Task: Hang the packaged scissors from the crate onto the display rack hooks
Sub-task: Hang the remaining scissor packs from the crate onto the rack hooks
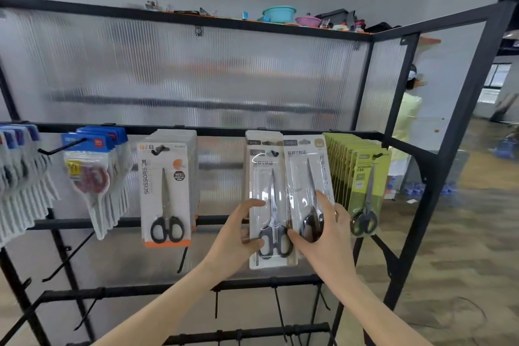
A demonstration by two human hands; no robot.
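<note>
A black display rack [179,130] carries rows of packaged scissors on hooks. My right hand [323,236] grips a beige scissors package [304,174] by its lower end, tilted and held up beside the hook. My left hand [238,233] holds the left edge of the front package [266,205] in the beige stack that hangs on the hook [273,153]. The crate is out of view.
Green scissors packs [365,177] hang to the right, white-and-orange packs [165,194] and blue-topped packs [92,166] to the left. Bare hooks [67,258] stick out from the lower bars. A person [407,126] stands behind the rack at right. Bowls [279,14] sit on top.
</note>
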